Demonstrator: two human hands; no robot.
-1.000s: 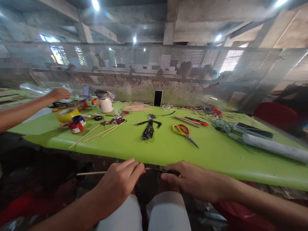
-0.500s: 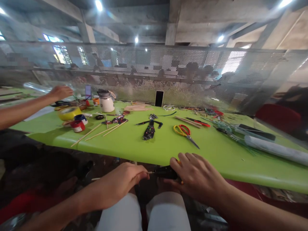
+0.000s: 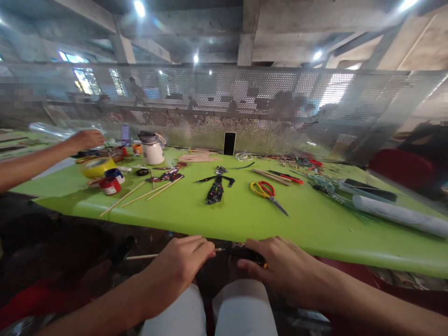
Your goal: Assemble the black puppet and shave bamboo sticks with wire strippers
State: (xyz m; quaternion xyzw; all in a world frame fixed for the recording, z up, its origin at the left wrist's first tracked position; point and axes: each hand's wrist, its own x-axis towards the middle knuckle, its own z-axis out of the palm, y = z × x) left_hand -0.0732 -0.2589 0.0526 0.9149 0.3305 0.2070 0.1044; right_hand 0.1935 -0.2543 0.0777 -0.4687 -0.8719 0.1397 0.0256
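Our left hand (image 3: 184, 259) was closed around a thin stick (image 3: 142, 256), its pale length running out on both sides of the fingers. Our right hand (image 3: 276, 256) was wrapped around a dark tool (image 3: 245, 253) with a bit of orange at the grip, and the tool's front end pointed at the stick's near tip. We could not tell whether tip and tool touched. Both hands were above our lap, just off the near edge of the green table (image 3: 238, 221).

Beyond them, a black jointed figure (image 3: 214, 189) lay flat on the green, arms spread. To its right we had open-looped scissors (image 3: 278, 204) with yellow and red handles, and behind these a small bundle of sticks (image 3: 268, 176) beside a red-handled tool (image 3: 292, 178). To its left, loose sticks (image 3: 135, 197) lay near a second, darker figure (image 3: 170, 175). Further left stood a red jar (image 3: 110, 186) and a blue jar (image 3: 115, 175), near a yellow tape roll (image 3: 98, 167). A white jug (image 3: 153, 153) and an upright phone (image 3: 229, 143) stood toward the back, and another person's hand (image 3: 89, 138) reached in over the far left.
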